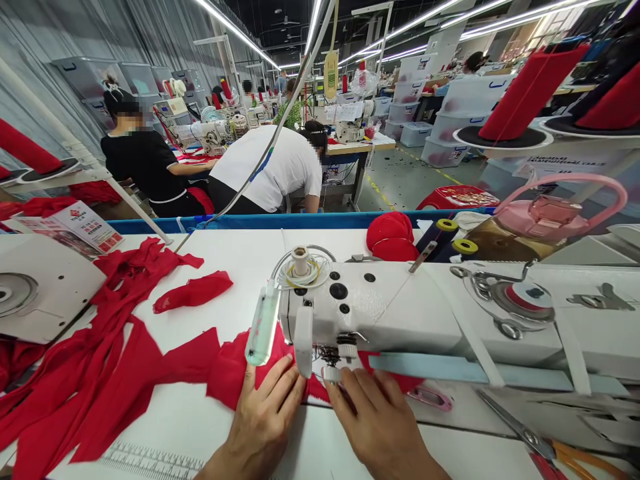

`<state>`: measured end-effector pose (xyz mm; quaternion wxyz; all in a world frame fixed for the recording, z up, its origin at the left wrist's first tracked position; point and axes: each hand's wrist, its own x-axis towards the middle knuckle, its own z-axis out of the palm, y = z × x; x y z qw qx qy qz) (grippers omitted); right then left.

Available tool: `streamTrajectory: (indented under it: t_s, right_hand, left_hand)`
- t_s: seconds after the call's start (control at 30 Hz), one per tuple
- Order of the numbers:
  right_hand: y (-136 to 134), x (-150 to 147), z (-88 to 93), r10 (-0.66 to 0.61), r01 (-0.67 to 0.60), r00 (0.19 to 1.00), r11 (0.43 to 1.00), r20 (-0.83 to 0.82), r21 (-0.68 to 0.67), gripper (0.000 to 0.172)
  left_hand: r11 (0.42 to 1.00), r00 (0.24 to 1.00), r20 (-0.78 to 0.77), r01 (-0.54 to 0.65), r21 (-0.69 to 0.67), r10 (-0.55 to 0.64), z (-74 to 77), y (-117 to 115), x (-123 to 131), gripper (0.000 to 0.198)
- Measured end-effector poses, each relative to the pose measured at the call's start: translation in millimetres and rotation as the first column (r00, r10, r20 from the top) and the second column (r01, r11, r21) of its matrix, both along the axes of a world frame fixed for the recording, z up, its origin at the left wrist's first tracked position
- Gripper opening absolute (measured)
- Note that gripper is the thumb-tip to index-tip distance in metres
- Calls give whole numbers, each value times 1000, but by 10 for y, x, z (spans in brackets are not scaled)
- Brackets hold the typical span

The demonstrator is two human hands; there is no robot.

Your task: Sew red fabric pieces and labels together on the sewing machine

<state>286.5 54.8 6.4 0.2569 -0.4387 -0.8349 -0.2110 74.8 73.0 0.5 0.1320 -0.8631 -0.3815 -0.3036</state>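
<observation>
A white sewing machine [410,300] stands in front of me, with red fabric [227,373] under its needle end. My left hand [265,407] lies on this fabric to the left of the machine head, fingers stretched out. On the other side of the head, my right hand [375,417] rests with its fingers extended beside the presser area; its fingertips are partly hidden under the machine. The needle is hard to make out. A clear greenish lamp-like piece [263,327] hangs from the head, above my left fingers.
Long red fabric strips [120,360] run along the left, beside another machine [40,287]. Orange-handled scissors [535,440] lie at right, near a pink snipper [433,399]. A pink-lidded jug [545,213] and red thread cones [535,93] stand behind. Two people [270,163] sit beyond the blue edge.
</observation>
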Motion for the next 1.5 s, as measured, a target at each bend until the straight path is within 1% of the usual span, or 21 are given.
streamTrajectory:
  t_s: [0.07,0.13,0.2,0.3,0.37,0.5,0.67,0.9,1.07,1.17,1.27,1.43,1.5]
  right_hand:
    - [-41,-12,-7,6,-8,997,1000,78,19,37]
    - [-56,-14,-13,11,-16,993,999,120,37,39]
    - [-40,-5,-11,7,-11,996,999,87,45,38]
    - [9,19,17,-9,10,999,1000,-42,28,36]
    - [23,28,40,-9,10,998,1000,-65,7,34]
    - [0,11,35,-5,5,1000,999,10,-43,36]
    - [-5,-26,-12,-33,33,999,999,-6,10,36]
    - [-4,-16,40,-28,29,997,1000,71,-11,40]
    - [6,-22,1,-36,35,999,999,21,30,38]
    - [8,-22,-5,-42,42,999,999,8,31,38]
    - [8,-15,10,-37,36,999,999,23,16,37]
    - [13,-10,14,-31,31,999,999,30,29,38]
    - [6,-9,18,-26,26,998,1000,52,8,39]
  left_hand:
    - [1000,1000,2,7,4,-7,4,7,5,31]
    - [1000,1000,17,11,12,-11,5,14,13,31]
    - [1000,1000,26,7,17,-7,2,15,17,32]
    - [1000,1000,5,-10,13,10,-13,10,12,33]
    - [1000,1000,-18,-20,12,20,-27,5,0,34]
    - [1000,997,-67,-28,12,29,-51,1,-17,35]
    - [1000,999,-40,-16,8,16,-45,2,-14,35]
    - [1000,999,-50,-5,20,6,-39,12,-19,38]
    - [1000,999,-45,-3,14,4,-25,3,-12,37]
    - [1000,999,-47,-3,17,4,-19,2,-10,36]
    - [1000,999,-43,-1,4,1,-28,1,-16,36]
    - [1000,999,-48,-2,-6,2,-43,-8,-27,37]
    - [1000,999,-48,-9,-6,9,-46,-10,-26,37]
